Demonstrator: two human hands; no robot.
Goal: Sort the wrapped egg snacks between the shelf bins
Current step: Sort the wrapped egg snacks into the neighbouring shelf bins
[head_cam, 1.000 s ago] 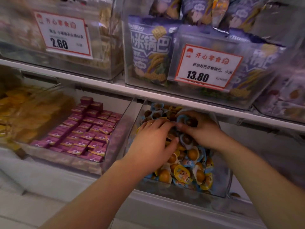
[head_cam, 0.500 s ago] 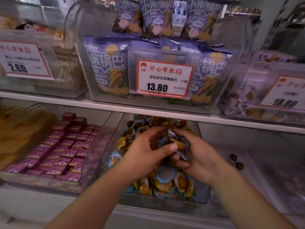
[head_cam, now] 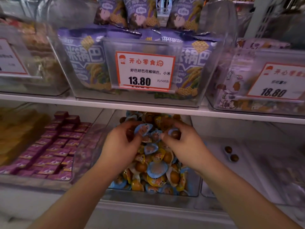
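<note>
- Spanning the view: white shelf (head_cam: pixel 148 108) over three clear lower bins; middle bin (head_cam: pixel 148 195) heaped with wrapped egg snacks (head_cam: pixel 155 169), too many to count.
- Lying right of middle bin: right bin (head_cam: pixel 257 164), nearly bare, holding two brown eggs (head_cam: pixel 231 154); nearer to right hand.
- Curled on blue-wrapped snack (head_cam: pixel 143 129): left hand (head_cam: pixel 121 146), atop the heap.
- Pinching one brown egg (head_cam: pixel 175 134): right hand (head_cam: pixel 186 146), close beside left, not touching.
- Judged next: carry rightward.
</note>
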